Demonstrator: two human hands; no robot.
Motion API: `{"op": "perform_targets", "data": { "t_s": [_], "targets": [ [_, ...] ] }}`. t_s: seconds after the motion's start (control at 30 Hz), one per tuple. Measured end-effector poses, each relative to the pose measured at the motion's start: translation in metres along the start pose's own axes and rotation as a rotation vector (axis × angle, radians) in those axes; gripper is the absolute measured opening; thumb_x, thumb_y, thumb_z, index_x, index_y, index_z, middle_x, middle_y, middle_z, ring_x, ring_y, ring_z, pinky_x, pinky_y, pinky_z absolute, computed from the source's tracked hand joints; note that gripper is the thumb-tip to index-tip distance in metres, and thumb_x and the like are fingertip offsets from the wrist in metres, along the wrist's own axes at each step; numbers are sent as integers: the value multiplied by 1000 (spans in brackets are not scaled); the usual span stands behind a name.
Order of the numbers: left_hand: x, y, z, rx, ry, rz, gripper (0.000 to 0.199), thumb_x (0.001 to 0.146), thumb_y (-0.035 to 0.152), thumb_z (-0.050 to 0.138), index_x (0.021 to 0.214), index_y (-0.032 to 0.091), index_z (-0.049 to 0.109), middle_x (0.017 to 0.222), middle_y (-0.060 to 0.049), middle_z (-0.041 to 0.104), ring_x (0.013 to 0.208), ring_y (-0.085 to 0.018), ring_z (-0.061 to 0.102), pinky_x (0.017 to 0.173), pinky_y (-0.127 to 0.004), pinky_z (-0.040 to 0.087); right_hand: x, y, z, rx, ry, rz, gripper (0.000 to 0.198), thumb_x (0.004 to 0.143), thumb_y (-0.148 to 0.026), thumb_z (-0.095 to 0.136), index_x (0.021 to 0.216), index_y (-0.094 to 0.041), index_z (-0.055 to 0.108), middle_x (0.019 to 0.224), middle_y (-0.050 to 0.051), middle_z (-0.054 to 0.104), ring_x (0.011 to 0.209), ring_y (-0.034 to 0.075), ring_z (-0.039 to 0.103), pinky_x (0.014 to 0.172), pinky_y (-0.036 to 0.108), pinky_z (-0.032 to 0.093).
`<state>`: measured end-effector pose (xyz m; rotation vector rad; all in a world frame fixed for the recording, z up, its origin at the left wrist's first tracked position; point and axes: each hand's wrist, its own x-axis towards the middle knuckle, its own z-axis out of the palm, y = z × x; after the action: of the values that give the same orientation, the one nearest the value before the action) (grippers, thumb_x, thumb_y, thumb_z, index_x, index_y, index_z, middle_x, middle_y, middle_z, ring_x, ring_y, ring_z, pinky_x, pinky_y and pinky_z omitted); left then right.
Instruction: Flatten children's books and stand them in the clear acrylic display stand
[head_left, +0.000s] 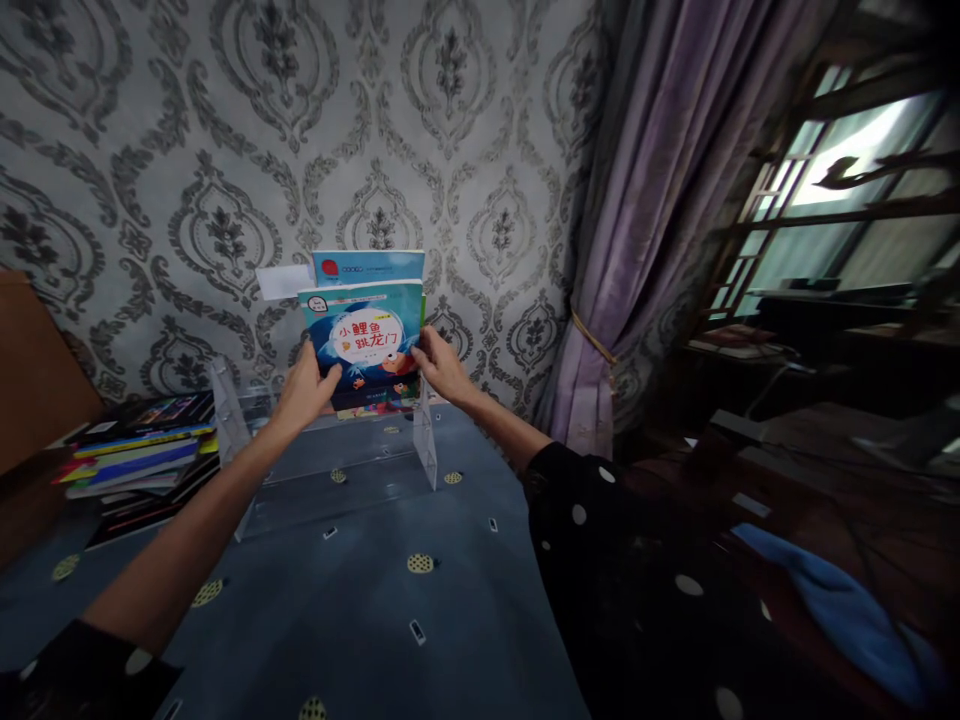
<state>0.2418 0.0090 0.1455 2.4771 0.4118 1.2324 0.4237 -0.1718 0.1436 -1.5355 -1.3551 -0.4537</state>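
Observation:
Between my two hands is a thin blue picture book (365,340) with red lettering on its cover. My left hand (304,388) grips its left edge, thumb on the front. On the opposite edge my right hand (442,365) is closed the same way. Just behind it rises another blue book (375,265), its lower part hidden. A clear stepped rack (322,490) stands on the table under and around the books, its right side panel (424,440) below my right hand. Whether the held book touches the rack, I cannot tell.
A pile of books and magazines (146,455) lies left of the rack. The table has a dark blue patterned cloth (375,620). Patterned wallpaper (450,130) backs it. A purple curtain (637,200) hangs at right, and a blue cloth (840,610) lies at the lower right.

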Motion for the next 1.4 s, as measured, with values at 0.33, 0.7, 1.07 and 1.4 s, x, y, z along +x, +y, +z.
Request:
{"op": "perform_targets", "data": {
  "t_s": [0.33, 0.7, 1.07, 1.4],
  "targets": [
    [-8, 22, -14, 425, -225, -106, 39, 96, 41, 43, 121, 10, 45, 97, -17, 72, 94, -34, 72, 77, -39, 54, -8, -4, 4, -49, -19, 52, 7, 89, -29, 42, 93, -24, 44, 82, 1, 56, 77, 21, 55, 74, 34, 45],
    [-12, 48, -14, 561, -365, -166, 43, 100, 35, 37, 128, 4, 42, 106, -26, 71, 100, -37, 72, 78, -39, 53, -22, 13, 11, -233, 50, 98, 5, 87, -22, 45, 82, -24, 44, 88, 7, 55, 86, 25, 52, 82, 39, 46],
    [-3, 49, -18, 411, -64, -72, 60, 96, 32, 45, 146, 4, 25, 119, -26, 67, 102, -36, 71, 84, -43, 54, -24, 13, 13, -205, 67, 159, 8, 87, -26, 48, 92, -22, 52, 88, 6, 60, 84, 23, 56, 78, 37, 49],
    [12, 49, -10, 352, -38, -102, 42, 97, 29, 37, 133, 6, 37, 111, -24, 70, 100, -36, 71, 82, -43, 54, -4, -2, 26, -61, 263, 164, 48, 90, -27, 45, 137, -18, 49, 120, 14, 66, 112, 27, 59, 100, 44, 48]
  ]
}}
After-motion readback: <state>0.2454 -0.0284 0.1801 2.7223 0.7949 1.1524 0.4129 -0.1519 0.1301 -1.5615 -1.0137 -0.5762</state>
